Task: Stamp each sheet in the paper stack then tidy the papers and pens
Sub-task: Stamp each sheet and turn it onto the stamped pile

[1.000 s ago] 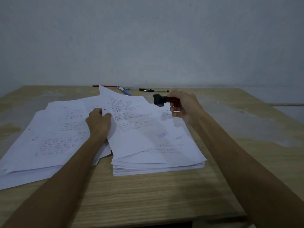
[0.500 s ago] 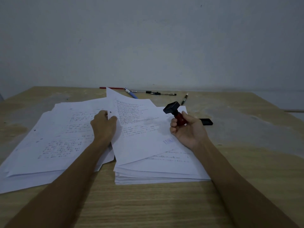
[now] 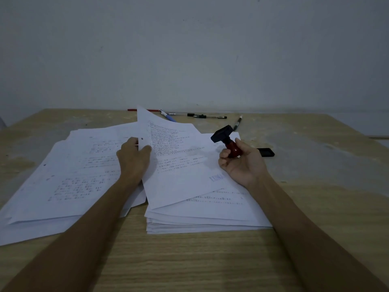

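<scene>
Lifting stamped top sheet off paper stack at table centre, left hand fingers pinching its left edge. Advising: peeling one sheet only, carrying it flat onto loose pile at left. Gripping stamp in right hand, clear of paper. Reading blue imprint: apparently "LUNA", partly blurred. Printed text illegible. Pens lying beyond.

A stamped sheet lifts off the centre stack; loose papers spread left; pens line the top; stamp tilted at centre right.
</scene>
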